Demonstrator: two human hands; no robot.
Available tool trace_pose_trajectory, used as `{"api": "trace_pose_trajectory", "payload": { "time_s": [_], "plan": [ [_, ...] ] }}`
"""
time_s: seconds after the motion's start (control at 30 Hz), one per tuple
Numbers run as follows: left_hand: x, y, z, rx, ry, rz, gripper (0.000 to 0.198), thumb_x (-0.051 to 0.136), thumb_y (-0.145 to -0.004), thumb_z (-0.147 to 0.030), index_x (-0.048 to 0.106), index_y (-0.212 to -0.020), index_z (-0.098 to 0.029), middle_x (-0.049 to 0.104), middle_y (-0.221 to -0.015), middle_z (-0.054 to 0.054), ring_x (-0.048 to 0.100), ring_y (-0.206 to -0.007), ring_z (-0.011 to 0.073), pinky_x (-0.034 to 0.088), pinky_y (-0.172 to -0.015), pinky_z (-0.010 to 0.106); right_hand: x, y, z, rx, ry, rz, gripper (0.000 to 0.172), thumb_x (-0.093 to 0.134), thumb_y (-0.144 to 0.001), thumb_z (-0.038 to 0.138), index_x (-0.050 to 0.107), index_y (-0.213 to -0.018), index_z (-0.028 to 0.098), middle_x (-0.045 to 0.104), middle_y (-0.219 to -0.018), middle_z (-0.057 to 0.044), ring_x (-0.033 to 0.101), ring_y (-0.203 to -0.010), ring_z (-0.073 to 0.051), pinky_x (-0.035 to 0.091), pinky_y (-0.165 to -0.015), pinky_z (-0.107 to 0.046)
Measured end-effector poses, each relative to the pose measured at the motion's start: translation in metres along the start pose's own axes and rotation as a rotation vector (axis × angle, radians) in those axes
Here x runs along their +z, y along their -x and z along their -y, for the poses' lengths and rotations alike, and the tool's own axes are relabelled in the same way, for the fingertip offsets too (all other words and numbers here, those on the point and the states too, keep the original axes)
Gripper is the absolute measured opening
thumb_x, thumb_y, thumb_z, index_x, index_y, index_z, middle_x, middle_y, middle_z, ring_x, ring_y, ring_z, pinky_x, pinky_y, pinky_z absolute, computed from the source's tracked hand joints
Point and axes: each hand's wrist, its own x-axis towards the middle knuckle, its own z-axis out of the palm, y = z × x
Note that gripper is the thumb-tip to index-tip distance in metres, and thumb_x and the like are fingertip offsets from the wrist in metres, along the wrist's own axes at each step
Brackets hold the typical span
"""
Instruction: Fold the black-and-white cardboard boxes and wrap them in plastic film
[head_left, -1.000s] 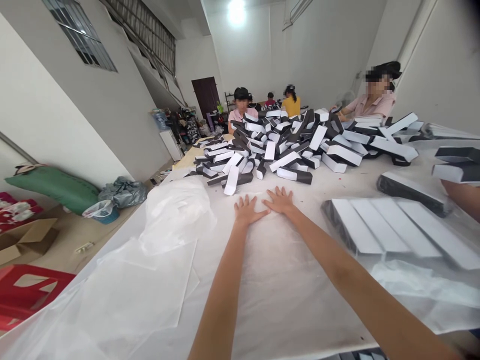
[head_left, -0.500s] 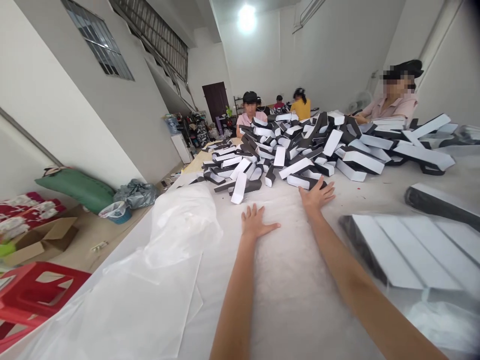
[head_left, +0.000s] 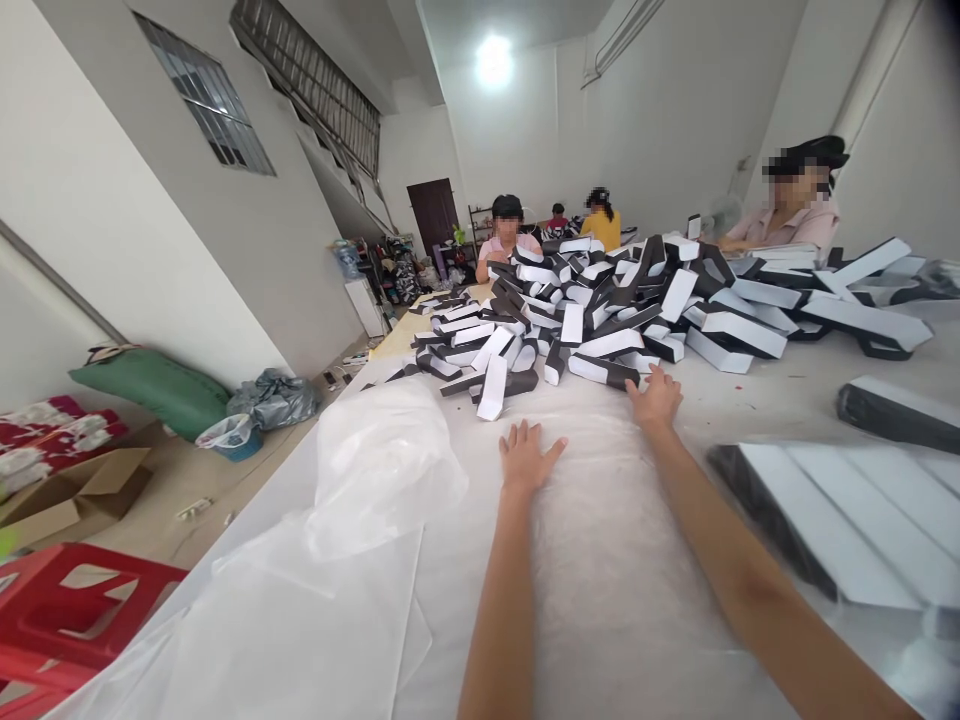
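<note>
My left hand (head_left: 527,458) rests palm down with fingers spread on a clear plastic bag (head_left: 600,540) laid flat on the white-covered table. Further forward and to the right, my right hand (head_left: 657,400) is also palm down, its fingers apart and slightly bent. Its fingertips are by the dark end of a black-and-white folded strip-like piece (head_left: 592,369); whether they touch it I cannot tell. Beyond both hands spreads a big heap of such pieces (head_left: 574,325). Neither hand holds anything.
Crumpled translucent plastic bags (head_left: 382,460) lie on my left. To my right is a wrapped row of black-and-white pieces (head_left: 832,520). Co-workers sit behind the heap and at the far right. A red stool (head_left: 90,600) and a cardboard box (head_left: 82,490) stand on the floor.
The view has shifted slightly, so the heap appears a little further right and lower. My right hand's fingers are more bent; my left hand stays flat on the plastic bag.
</note>
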Motion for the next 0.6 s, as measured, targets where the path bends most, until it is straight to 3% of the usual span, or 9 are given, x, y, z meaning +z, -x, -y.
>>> {"api": "trace_pose_trajectory", "payload": {
  "time_s": [0.1, 0.27, 0.4, 0.47, 0.6],
  "plan": [
    [0.001, 0.000, 0.001, 0.013, 0.008, -0.016, 0.078, 0.028, -0.083, -0.071, 0.041, -0.138, -0.019, 0.025, -0.154, 0.011, 0.013, -0.143, 0.0292, 0.006, -0.114, 0.052, 0.002, -0.005, -0.006, -0.087, -0.015, 0.085, 0.078, 0.061, -0.076, 0.045, 0.029, -0.142, 0.018, 0.037, -0.141, -0.018, 0.037, -0.123, -0.033, 0.032, -0.097, -0.044],
    [0.001, 0.000, -0.001, 0.021, 0.014, -0.045, 0.074, 0.030, -0.084, -0.069, 0.043, -0.137, -0.018, 0.029, -0.152, 0.012, 0.015, -0.143, 0.0322, 0.008, -0.113, 0.056, 0.010, -0.010, -0.012, -0.106, -0.063, 0.291, 0.086, 0.059, -0.076, 0.047, 0.019, -0.146, 0.016, 0.061, -0.116, -0.011, 0.049, -0.113, -0.029, 0.037, -0.095, -0.041],
    [0.000, 0.001, -0.003, 0.015, 0.003, -0.060, 0.071, 0.032, -0.085, -0.066, 0.044, -0.136, -0.017, 0.032, -0.151, 0.012, 0.016, -0.142, 0.0331, 0.009, -0.112, 0.056, 0.011, -0.012, -0.008, -0.085, -0.045, 0.310, 0.088, 0.062, -0.071, 0.054, 0.027, -0.143, 0.020, 0.058, -0.125, -0.010, 0.052, -0.110, -0.028, 0.038, -0.095, -0.041],
    [-0.001, 0.001, -0.003, 0.018, 0.002, -0.061, 0.071, 0.031, -0.086, -0.065, 0.045, -0.135, -0.017, 0.032, -0.151, 0.012, 0.016, -0.142, 0.0331, 0.009, -0.112, 0.056, 0.012, -0.012, -0.007, -0.078, -0.029, 0.293, 0.079, 0.061, -0.073, 0.052, 0.032, -0.140, 0.021, 0.056, -0.128, -0.009, 0.053, -0.111, -0.028, 0.037, -0.096, -0.042],
    [0.000, 0.000, -0.002, 0.012, 0.008, -0.057, 0.070, 0.031, -0.086, -0.065, 0.045, -0.135, -0.017, 0.031, -0.151, 0.011, 0.016, -0.142, 0.0326, 0.009, -0.113, 0.056, 0.014, -0.010, -0.005, -0.078, -0.003, 0.295, 0.041, 0.053, -0.080, 0.041, 0.055, -0.118, 0.024, 0.065, -0.113, -0.004, 0.055, -0.111, -0.025, 0.037, -0.097, -0.039]
  ]
}}
